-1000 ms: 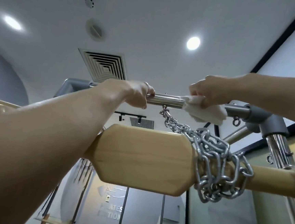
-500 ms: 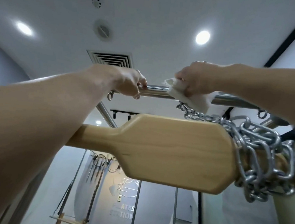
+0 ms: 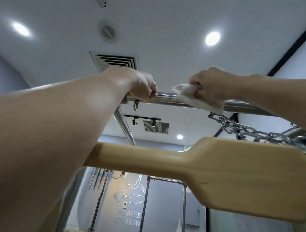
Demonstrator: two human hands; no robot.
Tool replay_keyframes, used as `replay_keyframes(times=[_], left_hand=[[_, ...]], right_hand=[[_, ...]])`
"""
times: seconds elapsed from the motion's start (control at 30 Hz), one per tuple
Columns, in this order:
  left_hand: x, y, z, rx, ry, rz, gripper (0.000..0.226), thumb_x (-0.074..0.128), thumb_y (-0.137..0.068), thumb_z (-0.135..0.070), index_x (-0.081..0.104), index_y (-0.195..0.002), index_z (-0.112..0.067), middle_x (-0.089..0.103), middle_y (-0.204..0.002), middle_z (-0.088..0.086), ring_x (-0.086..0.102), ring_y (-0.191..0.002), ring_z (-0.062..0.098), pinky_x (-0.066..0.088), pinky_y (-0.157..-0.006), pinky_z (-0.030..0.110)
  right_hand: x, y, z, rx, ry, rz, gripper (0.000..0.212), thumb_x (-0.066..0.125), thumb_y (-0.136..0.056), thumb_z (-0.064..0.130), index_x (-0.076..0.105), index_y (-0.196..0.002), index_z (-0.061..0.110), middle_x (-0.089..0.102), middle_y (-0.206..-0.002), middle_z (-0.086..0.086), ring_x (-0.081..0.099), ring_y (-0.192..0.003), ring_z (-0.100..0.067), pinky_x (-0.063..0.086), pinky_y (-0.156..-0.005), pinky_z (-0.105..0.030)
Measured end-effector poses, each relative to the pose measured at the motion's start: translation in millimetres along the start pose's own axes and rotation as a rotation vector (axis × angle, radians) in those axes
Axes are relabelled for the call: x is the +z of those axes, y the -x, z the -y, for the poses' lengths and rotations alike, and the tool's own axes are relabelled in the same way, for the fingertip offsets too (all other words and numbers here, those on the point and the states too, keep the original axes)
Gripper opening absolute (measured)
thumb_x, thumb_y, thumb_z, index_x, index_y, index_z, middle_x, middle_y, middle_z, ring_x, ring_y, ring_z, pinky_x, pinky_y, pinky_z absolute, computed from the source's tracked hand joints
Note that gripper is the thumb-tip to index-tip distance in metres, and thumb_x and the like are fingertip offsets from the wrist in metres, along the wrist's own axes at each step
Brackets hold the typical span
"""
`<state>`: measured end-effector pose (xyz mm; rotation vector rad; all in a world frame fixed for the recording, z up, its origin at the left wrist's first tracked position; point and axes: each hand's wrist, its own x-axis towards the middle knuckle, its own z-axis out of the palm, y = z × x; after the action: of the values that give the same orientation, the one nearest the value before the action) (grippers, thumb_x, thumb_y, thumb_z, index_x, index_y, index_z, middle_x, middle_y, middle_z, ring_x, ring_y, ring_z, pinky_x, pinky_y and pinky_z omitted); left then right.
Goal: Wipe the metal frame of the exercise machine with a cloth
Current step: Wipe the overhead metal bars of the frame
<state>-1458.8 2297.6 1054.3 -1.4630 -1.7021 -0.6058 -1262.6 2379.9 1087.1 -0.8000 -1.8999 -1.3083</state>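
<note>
White ceiling (image 3: 157, 14) with round recessed lights (image 3: 212, 38), a square air vent (image 3: 116, 60), grey lettered wall (image 3: 162, 209) beyond.

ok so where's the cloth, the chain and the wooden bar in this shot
cloth (image 3: 199, 101): head view, middle of the white fold
chain (image 3: 239, 130): head view, a link midway along the run
wooden bar (image 3: 245, 177): head view, its wide flat face
</note>
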Motion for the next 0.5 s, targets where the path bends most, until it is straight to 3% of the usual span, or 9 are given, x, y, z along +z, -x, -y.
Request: replay_keyframes(times=[0.1,0.23,0.3,0.4,0.5], left_hand=[[-2,4,2,0.002,-0.056,0.004,0.054,0.048,-0.096,-0.003,0.049,-0.144,-0.028,0.054,-0.130,0.003,0.057,-0.107,0.023,0.051,-0.092,0.036],[-4,8,3,-0.020,-0.195,0.011,0.053,0.045,-0.097,-0.004,0.046,-0.146,-0.025,0.051,-0.136,0.004,0.057,-0.112,0.023,0.050,-0.097,0.036],[-3,5,6,-0.049,-0.178,0.000,0.053,0.045,-0.097,-0.003,0.047,-0.145,-0.025,0.052,-0.135,0.004,0.061,-0.107,0.022,0.055,-0.090,0.035],[1,-8,17,-0.072,-0.031,0.054,0.044,0.053,-0.097,-0.011,0.054,-0.139,-0.021,0.056,-0.138,0.007,0.063,-0.105,0.018,0.057,-0.081,0.024],[2,-8,20,-0.117,0.021,0.053,0.027,0.053,-0.099,-0.016,0.062,-0.124,-0.012,0.065,-0.126,0.012,0.068,-0.094,0.015,0.053,-0.070,0.015]], right_hand=[[-4,-9,19,-0.077,0.020,0.075,0.017,0.059,-0.089,0.013,0.049,-0.094,0.026,0.057,-0.090,0.001,0.053,-0.087,-0.024,0.040,-0.075,-0.031],[-17,-14,26,-0.132,0.054,0.175,0.032,0.070,-0.086,0.021,0.058,-0.116,0.020,0.063,-0.112,-0.001,0.055,-0.096,-0.023,0.046,-0.086,-0.036],[-24,-17,32,-0.136,0.104,0.227,0.033,0.070,-0.087,0.021,0.057,-0.117,0.018,0.061,-0.109,0.000,0.053,-0.094,-0.021,0.046,-0.081,-0.033],[-24,-31,50,-0.120,0.119,0.259,0.027,0.070,-0.086,0.021,0.056,-0.109,0.018,0.060,-0.097,0.002,0.052,-0.088,-0.020,0.039,-0.062,-0.024],[-10,-50,73,-0.164,0.181,0.231,0.013,0.063,-0.086,0.021,0.058,-0.098,0.017,0.064,-0.091,0.001,0.055,-0.081,-0.021,0.042,-0.068,-0.026]])
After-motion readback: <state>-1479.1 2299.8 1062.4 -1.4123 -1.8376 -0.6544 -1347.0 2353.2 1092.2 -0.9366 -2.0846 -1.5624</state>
